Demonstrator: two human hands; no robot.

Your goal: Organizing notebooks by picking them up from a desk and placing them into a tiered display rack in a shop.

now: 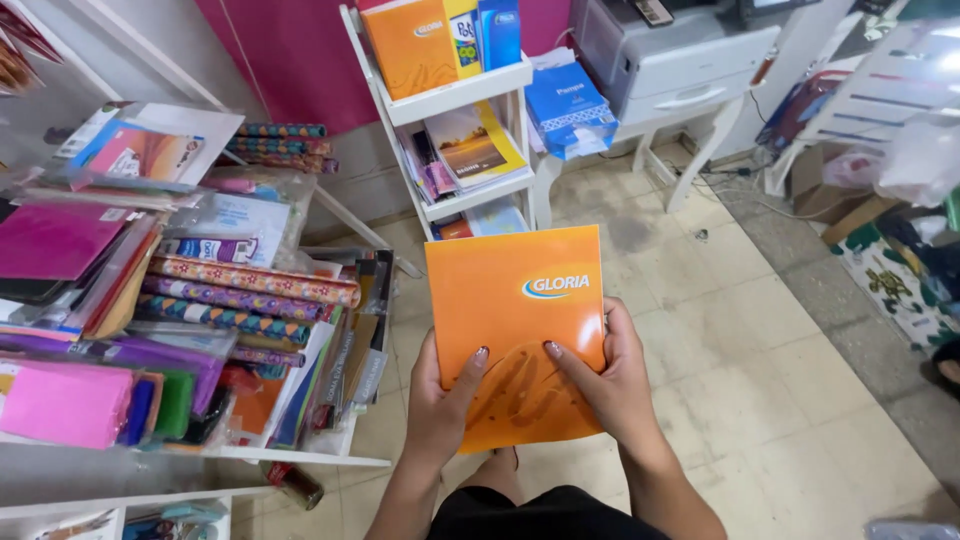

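Note:
I hold an orange notebook [510, 300] upright in front of me with both hands, its glossy cover facing me. My left hand [440, 400] grips its lower left edge, thumb across the cover. My right hand [610, 385] grips the lower right edge, thumb also lying on the cover. The notebook hangs over the tiled floor [760, 360], just in front of a white tiered rack [470, 95].
The white rack holds more orange and blue notebooks [415, 40] and magazines. A white shelf [300, 455] at left is piled with rolled wrapping paper [250, 280] and coloured paper sheets [65, 400]. A grey printer [670, 50] sits on a white table at back right.

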